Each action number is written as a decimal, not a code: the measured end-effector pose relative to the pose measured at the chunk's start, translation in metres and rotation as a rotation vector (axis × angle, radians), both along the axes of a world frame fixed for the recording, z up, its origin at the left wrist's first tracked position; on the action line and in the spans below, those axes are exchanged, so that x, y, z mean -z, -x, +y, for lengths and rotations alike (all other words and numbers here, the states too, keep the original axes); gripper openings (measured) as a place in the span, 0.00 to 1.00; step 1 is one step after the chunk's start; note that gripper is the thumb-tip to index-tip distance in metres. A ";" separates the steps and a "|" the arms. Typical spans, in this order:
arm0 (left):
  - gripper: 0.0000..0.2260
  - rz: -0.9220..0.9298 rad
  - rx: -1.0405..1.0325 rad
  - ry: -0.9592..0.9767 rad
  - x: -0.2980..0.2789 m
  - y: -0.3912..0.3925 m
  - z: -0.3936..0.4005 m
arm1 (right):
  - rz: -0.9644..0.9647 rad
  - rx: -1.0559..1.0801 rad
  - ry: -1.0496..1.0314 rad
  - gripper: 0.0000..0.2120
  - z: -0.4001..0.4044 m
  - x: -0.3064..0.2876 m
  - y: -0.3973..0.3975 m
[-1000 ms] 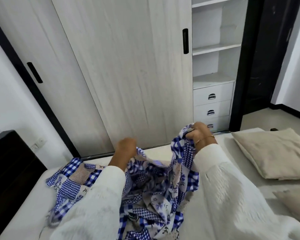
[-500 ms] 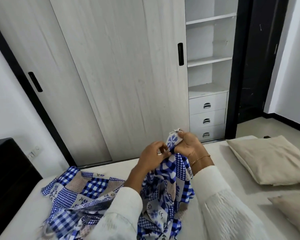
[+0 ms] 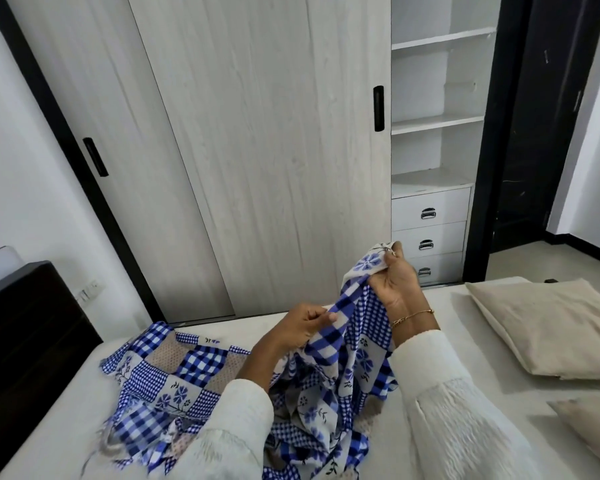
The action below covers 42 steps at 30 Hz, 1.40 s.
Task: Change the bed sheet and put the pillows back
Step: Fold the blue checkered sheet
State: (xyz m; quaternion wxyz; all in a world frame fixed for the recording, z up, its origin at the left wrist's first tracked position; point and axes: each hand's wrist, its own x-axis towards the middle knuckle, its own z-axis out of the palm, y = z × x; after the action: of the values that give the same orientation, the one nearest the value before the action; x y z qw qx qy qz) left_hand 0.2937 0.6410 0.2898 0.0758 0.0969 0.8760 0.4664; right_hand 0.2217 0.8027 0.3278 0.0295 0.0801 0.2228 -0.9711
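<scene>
A blue-and-white patchwork bed sheet (image 3: 174, 382) lies bunched on the bare white mattress (image 3: 66, 403). My right hand (image 3: 394, 282) pinches a corner of the sheet and lifts it above the bed. My left hand (image 3: 302, 325) grips the sheet's edge a little lower and to the left. Two beige pillows rest on the right side of the mattress, one (image 3: 548, 327) farther away, one (image 3: 589, 427) at the frame's right edge.
A dark headboard (image 3: 21, 341) stands at the left. Behind the bed is a wardrobe with pale sliding doors (image 3: 257, 150), open shelves (image 3: 437, 123) and three drawers (image 3: 430, 237). A dark door frame (image 3: 499, 168) and floor lie at the right.
Both hands rose from the bunched sheet and came together on one edge. Now the right hand has lifted the corner higher while the left slid down along the edge.
</scene>
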 end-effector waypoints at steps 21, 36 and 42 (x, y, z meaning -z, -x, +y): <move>0.07 0.424 -0.313 0.095 -0.023 0.003 0.014 | 0.584 0.010 -1.267 0.15 -0.005 0.048 -0.066; 0.18 0.183 -0.321 -0.608 -0.052 -0.001 0.000 | 0.678 -0.153 -1.054 0.12 -0.011 0.052 -0.071; 0.16 0.127 -0.103 -0.786 -0.047 -0.013 0.005 | 0.586 -0.266 -0.948 0.09 -0.019 0.060 -0.070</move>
State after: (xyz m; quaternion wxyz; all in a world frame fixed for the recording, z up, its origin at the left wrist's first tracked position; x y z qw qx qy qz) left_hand 0.3068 0.6461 0.3370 -0.0448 0.1030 0.6375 0.7622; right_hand 0.2914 0.7840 0.2674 0.0491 -0.2168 0.6412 -0.7345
